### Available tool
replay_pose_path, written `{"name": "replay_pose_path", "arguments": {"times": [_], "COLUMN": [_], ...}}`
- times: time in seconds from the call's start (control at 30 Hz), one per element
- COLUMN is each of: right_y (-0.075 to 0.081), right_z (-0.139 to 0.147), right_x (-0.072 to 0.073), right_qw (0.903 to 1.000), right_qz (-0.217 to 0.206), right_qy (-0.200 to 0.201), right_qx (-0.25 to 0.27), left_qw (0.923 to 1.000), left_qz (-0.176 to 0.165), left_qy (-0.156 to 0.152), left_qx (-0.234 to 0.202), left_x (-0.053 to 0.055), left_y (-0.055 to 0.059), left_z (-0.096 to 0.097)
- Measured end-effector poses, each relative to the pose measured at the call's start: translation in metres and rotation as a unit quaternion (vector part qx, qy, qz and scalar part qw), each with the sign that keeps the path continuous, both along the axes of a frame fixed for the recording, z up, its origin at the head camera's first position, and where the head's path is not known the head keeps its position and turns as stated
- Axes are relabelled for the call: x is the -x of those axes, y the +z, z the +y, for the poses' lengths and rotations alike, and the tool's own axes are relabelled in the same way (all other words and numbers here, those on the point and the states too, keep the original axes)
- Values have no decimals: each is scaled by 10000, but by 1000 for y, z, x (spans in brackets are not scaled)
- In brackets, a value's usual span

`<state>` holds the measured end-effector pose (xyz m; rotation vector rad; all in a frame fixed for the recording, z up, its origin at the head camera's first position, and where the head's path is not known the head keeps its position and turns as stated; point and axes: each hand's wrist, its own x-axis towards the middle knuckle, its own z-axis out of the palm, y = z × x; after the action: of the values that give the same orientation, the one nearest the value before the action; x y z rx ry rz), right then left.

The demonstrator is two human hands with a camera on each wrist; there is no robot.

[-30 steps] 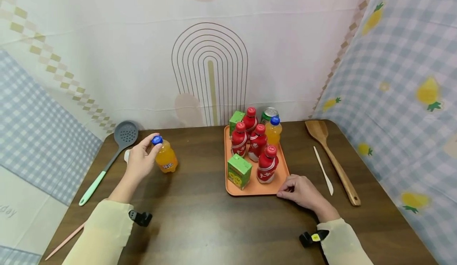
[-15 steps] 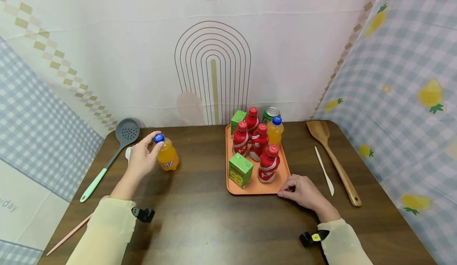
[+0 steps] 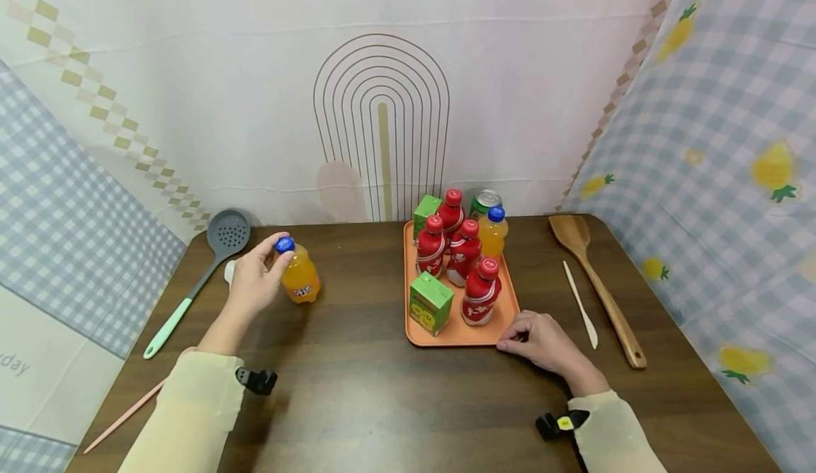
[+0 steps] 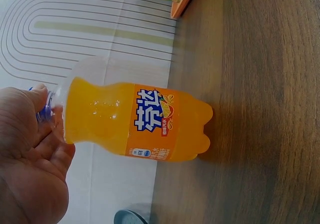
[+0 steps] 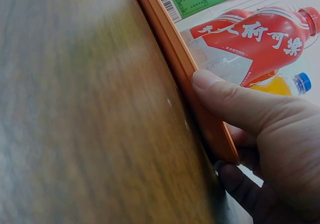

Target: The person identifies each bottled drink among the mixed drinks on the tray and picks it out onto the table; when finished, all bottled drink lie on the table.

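In the head view my left hand (image 3: 258, 278) pinches a small orange soda bottle (image 3: 301, 276) by its blue cap. The bottle stands upright at the table's left; the left wrist view shows thumb and fingers round the cap and neck of the soda bottle (image 4: 135, 121). My right hand (image 3: 542, 342) grips the near right corner of an orange tray (image 3: 468, 336), thumb over the rim (image 5: 187, 58) and a finger low at the corner. On the tray are several red bottles (image 3: 481, 296), two green drink cartons (image 3: 431, 304), a second orange soda bottle (image 3: 493, 236) and a green can (image 3: 486, 202).
A skimmer (image 3: 217, 253) with a mint handle lies at the left, beside a small white object (image 3: 229, 272). A thin pink stick (image 3: 124, 416) is partly under the left sleeve. A white knife (image 3: 580, 303) and a wooden spatula (image 3: 599, 285) lie at the right.
The head view has shifted slightly, moving the whole scene a little right and up in the frame. Both hands keep their holds on the bottle and tray.
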<state>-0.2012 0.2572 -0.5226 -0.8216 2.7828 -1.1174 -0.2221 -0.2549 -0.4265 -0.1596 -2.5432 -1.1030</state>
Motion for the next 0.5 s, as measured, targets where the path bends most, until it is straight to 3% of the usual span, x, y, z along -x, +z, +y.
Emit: {"name": "replay_pose_path", "arguments": {"times": [0.5], "right_y": [0], "right_z": [-1], "right_x": [-2], "right_qw": [10000], "right_qz": [37], "right_qy": [-22], "right_qx": [-2], "left_qw": [9998], "left_qz": [39], "left_qy": [-46], "left_qx": [207], "left_x": [-2], "left_y": [0], "left_z": [-1]}}
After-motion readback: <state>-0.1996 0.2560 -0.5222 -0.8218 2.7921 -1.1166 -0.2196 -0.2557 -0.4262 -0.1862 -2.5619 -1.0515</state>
